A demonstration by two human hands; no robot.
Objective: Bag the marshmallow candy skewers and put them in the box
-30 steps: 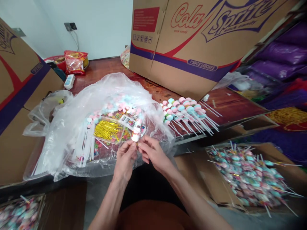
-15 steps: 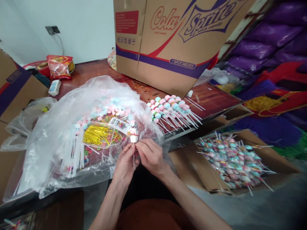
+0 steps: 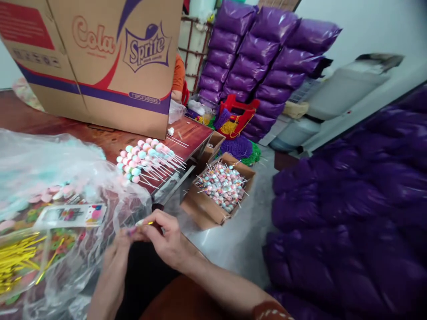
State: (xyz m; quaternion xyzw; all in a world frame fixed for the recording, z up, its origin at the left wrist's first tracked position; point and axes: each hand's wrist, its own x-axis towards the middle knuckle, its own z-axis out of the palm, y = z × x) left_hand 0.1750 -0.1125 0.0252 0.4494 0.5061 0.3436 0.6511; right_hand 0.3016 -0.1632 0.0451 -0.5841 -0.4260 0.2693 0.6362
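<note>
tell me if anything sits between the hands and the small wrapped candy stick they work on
Nothing visible does. The left hand and right hand both pinch the small wrapped candy stick directly, just in front of the clear plastic bag.

Pale wall (image 3: 367, 22), grey floor (image 3: 247, 231), dark wooden table (image 3: 100, 138), stacked purple sacks (image 3: 263, 58)

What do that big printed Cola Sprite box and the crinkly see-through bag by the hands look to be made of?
The big box looks like brown corrugated cardboard: matte, printed, creased at its corner. The bag seems to be thin clear plastic film: glossy, wrinkled, its contents showing through.
</note>
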